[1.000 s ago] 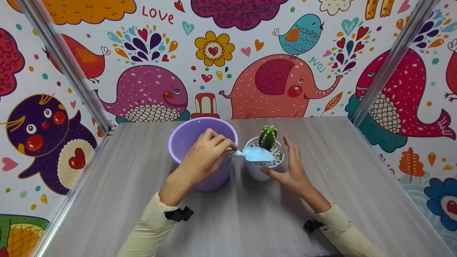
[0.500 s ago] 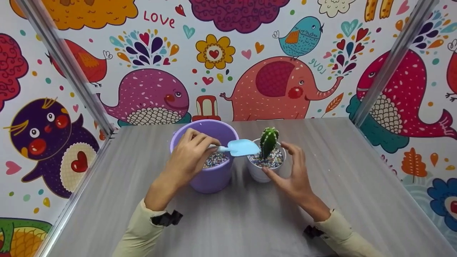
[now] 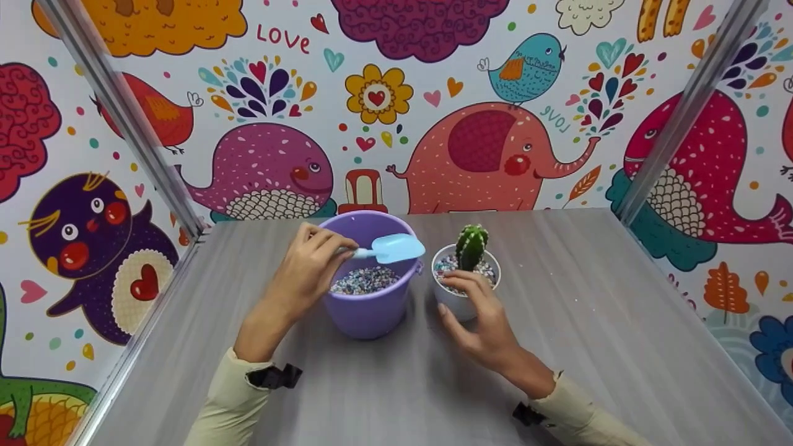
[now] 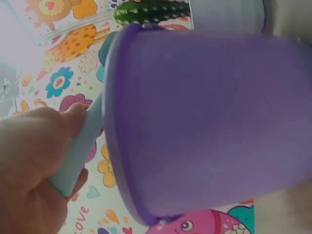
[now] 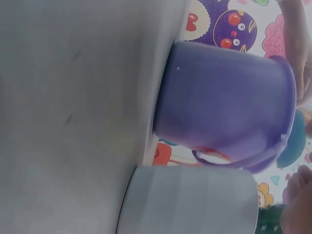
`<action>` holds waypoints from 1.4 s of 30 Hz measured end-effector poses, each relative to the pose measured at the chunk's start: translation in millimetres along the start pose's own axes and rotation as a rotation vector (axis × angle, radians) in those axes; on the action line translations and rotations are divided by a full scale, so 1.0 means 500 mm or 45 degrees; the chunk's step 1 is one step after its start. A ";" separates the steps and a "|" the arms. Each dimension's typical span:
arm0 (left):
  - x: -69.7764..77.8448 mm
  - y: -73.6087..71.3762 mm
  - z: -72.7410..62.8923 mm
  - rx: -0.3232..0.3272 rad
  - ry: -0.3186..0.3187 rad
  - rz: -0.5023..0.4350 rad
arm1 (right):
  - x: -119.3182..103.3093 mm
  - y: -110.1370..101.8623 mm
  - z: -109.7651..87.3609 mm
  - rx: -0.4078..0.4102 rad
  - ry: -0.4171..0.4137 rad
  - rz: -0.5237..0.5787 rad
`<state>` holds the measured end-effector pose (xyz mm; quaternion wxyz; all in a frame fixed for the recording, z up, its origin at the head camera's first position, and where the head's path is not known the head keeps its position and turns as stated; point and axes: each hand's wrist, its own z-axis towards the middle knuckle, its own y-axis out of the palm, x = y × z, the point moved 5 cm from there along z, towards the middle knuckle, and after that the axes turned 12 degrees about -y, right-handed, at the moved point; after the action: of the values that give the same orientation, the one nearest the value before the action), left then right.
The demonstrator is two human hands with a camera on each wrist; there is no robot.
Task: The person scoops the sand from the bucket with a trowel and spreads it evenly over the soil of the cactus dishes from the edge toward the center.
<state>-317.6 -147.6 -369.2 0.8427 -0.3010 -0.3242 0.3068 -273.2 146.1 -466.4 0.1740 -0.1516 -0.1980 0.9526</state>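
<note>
My left hand [image 3: 300, 266] grips the handle of a light blue trowel [image 3: 398, 248], whose blade is over the mouth of a purple bucket [image 3: 365, 317]. Colourful gravel [image 3: 365, 282] lies inside the bucket. In the left wrist view the thumb and fingers hold the trowel handle [image 4: 78, 156] beside the bucket's rim. To the right stands a white pot [image 5: 190, 200] with a green cactus [image 3: 472, 249] set in similar gravel. My right hand [image 3: 486, 328] reaches over the front of this pot, its fingers extended across the gravel near the cactus and its thumb lower, by the pot's wall.
Bucket and pot stand close together on a grey wood-patterned table [image 3: 595, 347]. Behind them rises a wall [image 3: 452, 37] printed with cartoon animals. Metal posts [image 3: 130, 118] stand at the table's back corners. A few tiny specks lie right of the pot.
My left hand has drawn the trowel leftward from above the pot to above the bucket. The right hand has moved left, from around the pot's right side to over its front.
</note>
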 end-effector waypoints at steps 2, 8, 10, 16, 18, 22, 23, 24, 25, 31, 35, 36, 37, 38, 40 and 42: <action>-0.010 0.001 -0.003 0.009 -0.004 -0.010 | -0.002 0.012 0.001 -0.032 0.008 0.022; -0.034 0.005 -0.011 0.036 -0.020 0.019 | -0.001 0.041 0.000 -0.100 0.090 0.051; -0.040 0.005 -0.015 0.036 -0.021 0.028 | 0.001 0.049 0.002 -0.106 0.116 0.061; -0.053 0.008 -0.025 0.010 -0.011 0.069 | 0.002 0.075 0.011 -0.108 0.182 0.141; -0.056 0.009 -0.027 -0.003 -0.012 0.095 | 0.003 0.083 0.015 -0.101 0.218 0.174; -0.063 0.010 -0.027 -0.038 -0.011 0.118 | 0.006 0.097 0.024 -0.080 0.295 0.224; -0.064 0.010 -0.026 -0.053 -0.013 0.120 | 0.007 0.100 0.026 -0.073 0.309 0.228; -0.065 0.011 -0.026 -0.070 -0.013 0.125 | 0.007 0.103 0.029 -0.066 0.322 0.231; -0.067 0.013 -0.024 -0.091 -0.016 0.126 | 0.008 0.106 0.031 -0.065 0.334 0.231; -0.073 0.017 -0.009 -0.264 -0.071 0.166 | 0.012 0.123 0.043 -0.067 0.477 0.226; -0.073 0.017 0.009 -0.368 -0.109 0.236 | 0.017 0.132 0.054 -0.049 0.582 0.261; -0.072 0.017 0.014 -0.387 -0.115 0.260 | 0.019 0.134 0.057 -0.046 0.605 0.277; -0.072 0.017 0.019 -0.405 -0.122 0.289 | 0.022 0.135 0.060 -0.043 0.625 0.295; -0.072 0.018 0.024 -0.424 -0.135 0.316 | 0.024 0.137 0.063 -0.040 0.639 0.311; -0.070 0.019 0.032 -0.446 -0.161 0.367 | 0.028 0.137 0.068 -0.039 0.677 0.343; -0.067 0.021 0.038 -0.460 -0.191 0.402 | 0.030 0.137 0.073 -0.042 0.700 0.368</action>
<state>-354.9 -159.2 -377.1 0.6905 -0.4701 -0.3843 0.3931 -318.2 81.0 -466.9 0.0815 -0.4329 -0.1354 0.8875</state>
